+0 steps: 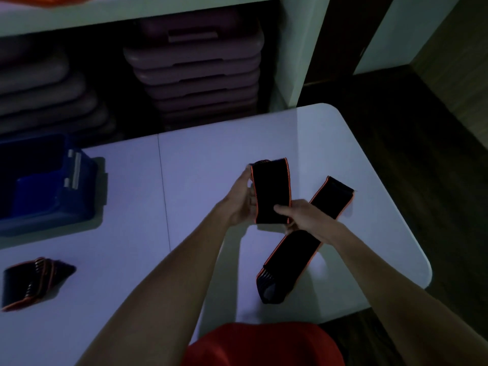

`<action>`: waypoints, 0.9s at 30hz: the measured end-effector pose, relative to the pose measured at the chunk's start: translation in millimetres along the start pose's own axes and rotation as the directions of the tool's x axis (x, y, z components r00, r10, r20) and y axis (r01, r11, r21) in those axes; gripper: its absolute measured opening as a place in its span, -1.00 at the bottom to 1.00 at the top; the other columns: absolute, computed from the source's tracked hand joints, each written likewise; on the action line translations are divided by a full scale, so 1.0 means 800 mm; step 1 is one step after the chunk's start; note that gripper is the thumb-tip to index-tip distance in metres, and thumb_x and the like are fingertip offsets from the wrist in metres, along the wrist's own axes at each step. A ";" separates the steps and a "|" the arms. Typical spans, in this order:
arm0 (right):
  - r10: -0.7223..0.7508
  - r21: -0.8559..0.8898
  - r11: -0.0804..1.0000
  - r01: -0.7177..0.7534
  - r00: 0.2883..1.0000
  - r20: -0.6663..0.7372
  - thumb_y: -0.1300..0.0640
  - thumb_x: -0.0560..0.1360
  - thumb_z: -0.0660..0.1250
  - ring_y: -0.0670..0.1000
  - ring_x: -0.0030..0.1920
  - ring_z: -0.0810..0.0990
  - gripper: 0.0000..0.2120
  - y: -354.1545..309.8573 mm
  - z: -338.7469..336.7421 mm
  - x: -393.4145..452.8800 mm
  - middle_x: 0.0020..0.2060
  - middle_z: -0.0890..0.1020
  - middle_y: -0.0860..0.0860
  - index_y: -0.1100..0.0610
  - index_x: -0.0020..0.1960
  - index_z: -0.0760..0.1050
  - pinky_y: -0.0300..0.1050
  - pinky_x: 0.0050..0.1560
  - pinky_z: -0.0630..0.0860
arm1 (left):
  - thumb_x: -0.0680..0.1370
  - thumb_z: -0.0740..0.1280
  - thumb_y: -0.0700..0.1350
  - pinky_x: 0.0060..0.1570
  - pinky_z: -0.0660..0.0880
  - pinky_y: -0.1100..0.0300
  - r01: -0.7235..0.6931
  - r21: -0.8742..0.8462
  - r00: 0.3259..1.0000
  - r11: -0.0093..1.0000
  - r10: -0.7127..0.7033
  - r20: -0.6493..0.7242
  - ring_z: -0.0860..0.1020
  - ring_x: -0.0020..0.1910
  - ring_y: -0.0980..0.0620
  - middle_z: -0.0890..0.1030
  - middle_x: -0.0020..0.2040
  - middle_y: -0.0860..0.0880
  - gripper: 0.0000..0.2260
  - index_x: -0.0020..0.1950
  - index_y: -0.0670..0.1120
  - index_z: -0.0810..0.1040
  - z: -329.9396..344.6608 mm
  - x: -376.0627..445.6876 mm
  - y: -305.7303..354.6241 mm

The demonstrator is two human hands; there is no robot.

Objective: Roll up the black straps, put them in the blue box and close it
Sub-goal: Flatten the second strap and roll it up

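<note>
Your left hand [241, 199] and right hand [303, 216] both grip one black strap [272, 192] above the tabletop [206, 165], near its right edge.

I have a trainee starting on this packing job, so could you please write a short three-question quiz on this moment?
1. True or false: the blue box is closed.
2. How many black straps are on or over the table? A) one B) two C) three
3. Fill in: the strap in the hands is held by the ____ hand(s).

Key
1. False: it stands open at the table's left.
2. C: the held one, a long strap lying flat under the right hand, and a folded strap at near left.
3. Both: the left hand grips its left edge and the right hand its lower end.
</note>
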State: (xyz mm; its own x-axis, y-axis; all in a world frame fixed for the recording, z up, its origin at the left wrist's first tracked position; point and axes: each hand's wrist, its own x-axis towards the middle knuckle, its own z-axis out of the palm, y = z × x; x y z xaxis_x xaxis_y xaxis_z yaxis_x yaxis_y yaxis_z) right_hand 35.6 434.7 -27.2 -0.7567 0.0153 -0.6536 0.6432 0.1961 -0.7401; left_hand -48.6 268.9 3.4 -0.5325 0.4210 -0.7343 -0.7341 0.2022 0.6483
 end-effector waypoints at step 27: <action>-0.366 -0.612 0.786 0.084 0.861 -0.352 0.10 0.61 0.23 0.26 0.37 0.26 -0.56 -0.060 0.039 0.070 0.36 0.29 0.22 0.27 0.43 0.31 0.13 0.33 0.33 | 0.40 0.47 0.08 0.19 0.41 -0.01 0.041 0.907 0.861 0.420 0.445 -0.245 0.52 0.13 -0.06 0.58 0.12 -0.01 -0.51 0.24 0.02 0.39 -0.178 -0.050 -0.087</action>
State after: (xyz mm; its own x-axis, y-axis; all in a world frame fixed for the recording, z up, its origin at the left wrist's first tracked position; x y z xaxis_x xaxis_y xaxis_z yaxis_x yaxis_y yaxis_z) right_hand -34.3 395.8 -33.0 -0.9285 0.2865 -0.2361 0.3705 0.7555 -0.5403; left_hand -35.9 111.9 -41.1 -0.8888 0.2355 -0.3932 0.0517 0.9039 0.4246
